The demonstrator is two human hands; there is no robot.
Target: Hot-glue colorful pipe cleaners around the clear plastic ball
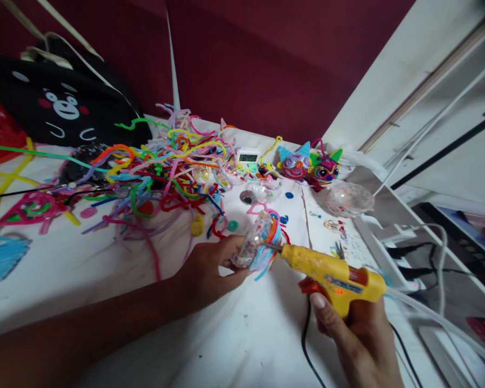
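Observation:
My left hand (pixel 216 267) is closed on the edge of a clear plastic half-shell (pixel 248 242), tilted on its side. Blue, orange and red pipe cleaners (pixel 267 256) cover its right side. My right hand (pixel 355 334) grips a yellow hot glue gun (pixel 327 269) by the handle, fingers near its red trigger. A small light on the gun glows red, and a glue stick trails from its back. The nozzle tip meets, or nearly meets, the pipe cleaners; I cannot tell which. Most fingers of my right hand are hidden behind the gun.
A tangled heap of coloured pipe cleaners (pixel 173 167) spreads across the left and back. Two finished-looking animal heads (pixel 295 161) stand behind, near a small digital clock (pixel 248 156). Another clear shell (pixel 350 199) sits at the right. The gun's black cord (pixel 305 334) hangs below; a power strip (pixel 392 258) lies rightward.

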